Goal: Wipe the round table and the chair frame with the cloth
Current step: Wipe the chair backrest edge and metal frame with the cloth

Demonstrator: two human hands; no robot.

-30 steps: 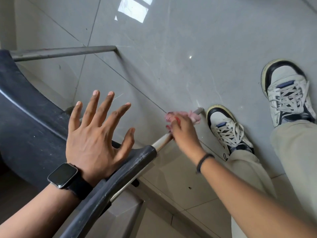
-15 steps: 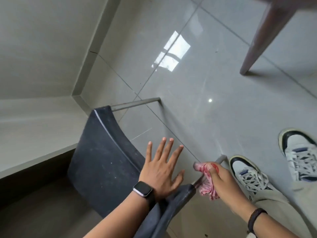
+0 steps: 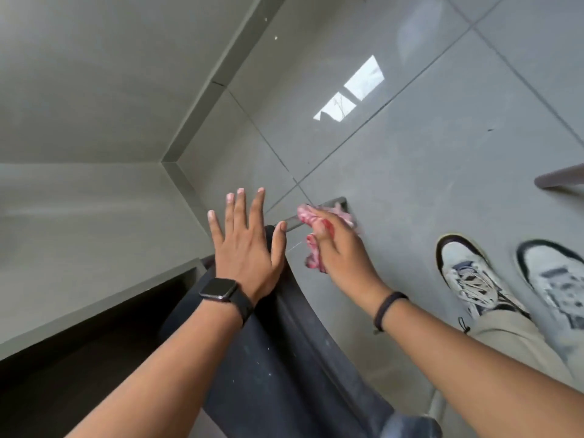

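Note:
A black plastic chair (image 3: 284,368) is tipped over, its shell running from the centre to the bottom of the view. My left hand (image 3: 245,241) presses flat on the shell's upper end, fingers spread, holding nothing. A grey metal frame bar (image 3: 328,204) sticks out from the shell toward the right. My right hand (image 3: 341,248) grips a crumpled pink and red cloth (image 3: 313,235) and holds it against that bar. The round table top is out of view.
Glossy grey floor tiles (image 3: 410,147) fill the upper right. A grey wall corner with a skirting strip (image 3: 180,172) stands at the left. My two sneakers (image 3: 474,279) are at the right. A brown furniture leg (image 3: 562,178) juts in at the right edge.
The camera has swung, so the chair now lies lower and more central. My right hand has carried the cloth from the near frame leg by my shoe to the farther bar. The left hand stays pressed on the shell.

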